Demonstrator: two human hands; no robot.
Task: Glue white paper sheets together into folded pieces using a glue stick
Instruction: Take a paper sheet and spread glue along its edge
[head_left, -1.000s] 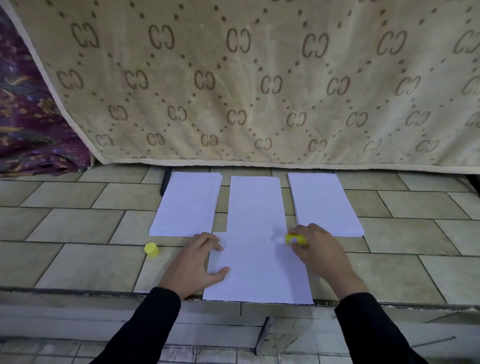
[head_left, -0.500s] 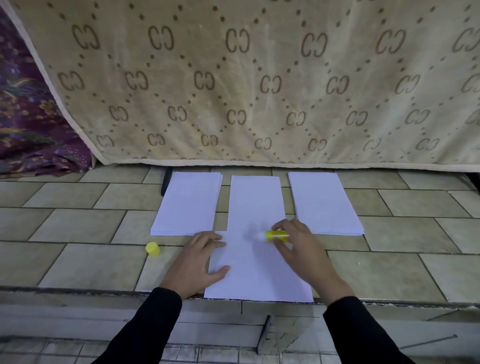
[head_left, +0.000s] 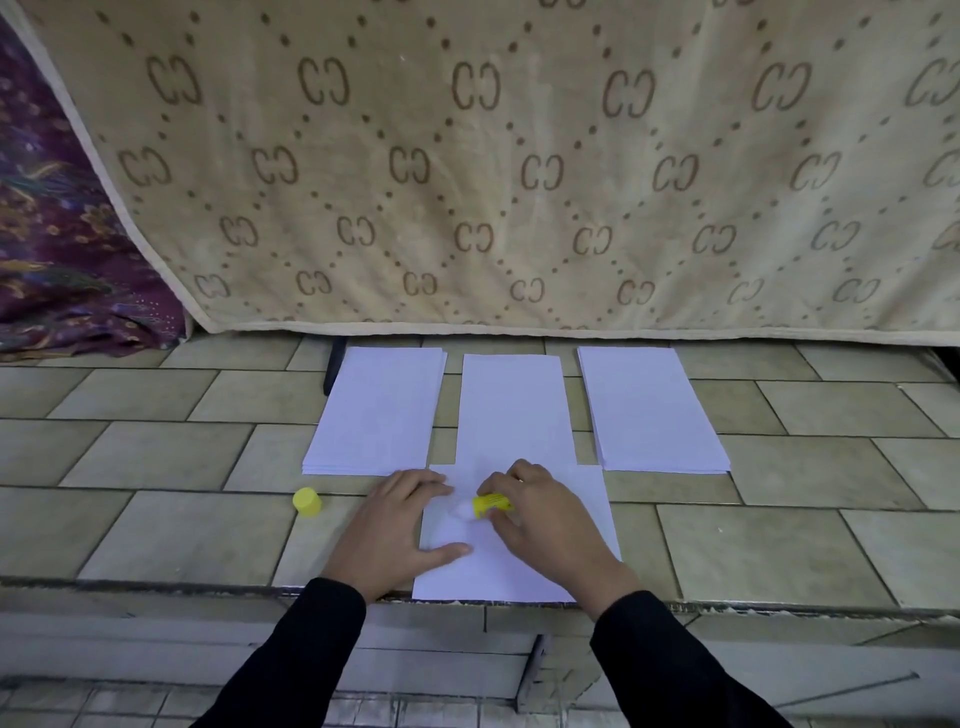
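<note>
Right hand (head_left: 545, 525) has its fingers (head_left: 514, 473) curled round the yellow glue stick (head_left: 491, 504). The white tip points left and sits down on the front sheet (head_left: 478, 577), close to that sheet's far-left corner. Left hand (head_left: 395, 530) grasps nothing. It lies flat with straight fingers (head_left: 423, 483), half on the sheet's left edge and half on the tiled worktop (head_left: 156, 519), pinning the paper.

What I'd worry about:

- The tip is just beside the left fingertips. If the stroke runs further left, glue probably ends up on skin or on the tiles past the edge.
- The paper is thin, so dragging the stick hard could wrinkle or bunch it where the flat hand isn't holding, especially to the right of the right fingers.
- The narrower middle sheet (head_left: 511, 405) lies just beyond both sets of fingertips, its near end touching or overlapping the front one. I can't tell which lies on top. A nudge would skew the join.
- The left stack (head_left: 379, 410) is close beyond the left fingers, and sticky fingertips could lift its top sheet. The right stack (head_left: 649, 410) is further out.
- The yellow cap (head_left: 307, 502) sits left of the left hand, off the stick, so the glue may dry if this drags on.
</note>
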